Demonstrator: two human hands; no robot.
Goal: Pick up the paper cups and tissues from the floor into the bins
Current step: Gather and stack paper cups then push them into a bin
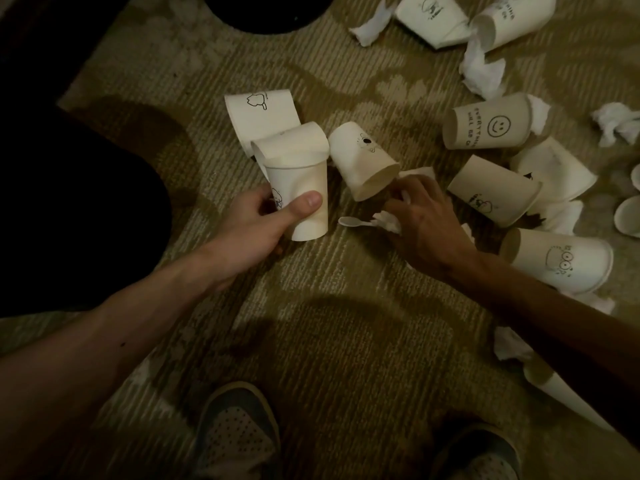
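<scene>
**Head view.** I am crouching over the carpet (346, 323) and gripping the held cup (304, 202) in my left hand (270, 223). My thumb is lying across its front and my fingers are wrapping round behind. A crushed cup (291, 145) is sitting in its mouth, so I am apparently stacking as I collect.

- **Directly behind the held cup:** a flattened cup (259, 114) is lying on the floor.
- **Just right of the held cup:** a tipped cup (363, 161) is leaning with its mouth toward me.
- **Beyond the tipped cup:** my right hand (426, 220) is curling its fingers onto a crumpled tissue (388, 221). A white plastic spoon (349, 221) is poking out toward the held cup.
- **Farther right of the held cup:** a smiley cup (488, 124), a side-lying cup (495, 192) and a goggle-eyed cup (561, 259) are resting on their sides among more tissue.
- **Far up and right of the held cup:** another cup (429, 15) and a loose tissue wad (483, 69) are lying on the floor.
- **Well above the held cup:** a dark round shape (266, 12) is showing at the frame edge. I cannot tell whether it is a bin.

**Progress, as judged.** The task is looking early. Nothing is visibly going into a bin, and most cups and tissues are lying on the floor. Only what my two hands are holding is being gathered. Carrying these to a bin and clearing the cluster to the right is what I am judging to be left.
</scene>
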